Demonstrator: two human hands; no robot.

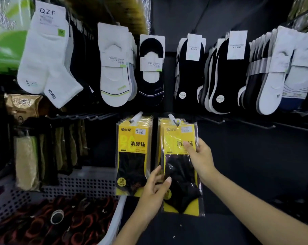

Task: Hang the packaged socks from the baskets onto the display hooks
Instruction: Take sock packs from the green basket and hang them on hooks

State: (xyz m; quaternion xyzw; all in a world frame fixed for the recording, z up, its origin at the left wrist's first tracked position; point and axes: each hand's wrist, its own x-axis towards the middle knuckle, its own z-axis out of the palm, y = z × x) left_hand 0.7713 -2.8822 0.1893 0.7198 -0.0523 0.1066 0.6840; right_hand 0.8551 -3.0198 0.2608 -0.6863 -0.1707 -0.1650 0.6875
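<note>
The sock packet (181, 181) hung low in the middle of the dark display wall, at the front of a small stack, with its top at a white-tipped display hook (173, 118) whose end poked out through the hang hole. It was a clear, shiny plastic sleeve over a bright yellow card with bold black characters and a small white price sticker near the top. Black low-cut socks filled the lower half, and a round yellow badge sat near the bottom left corner. The right hand (200, 156) pinched the packet's right edge, thumb pressed on the yellow front and fingers curled behind. The left hand (155, 190) held the lower left edge, thumb laid across the black sock and fingers tucked behind the stack. Just to the left, a matching stack of yellow packets (132, 156) hung from its own hook. Nearer and further left stood a grey perforated basket (79, 183) holding dark red and black packets. Above, a row of white and black ankle socks (114, 68) hung on card headers.
</note>
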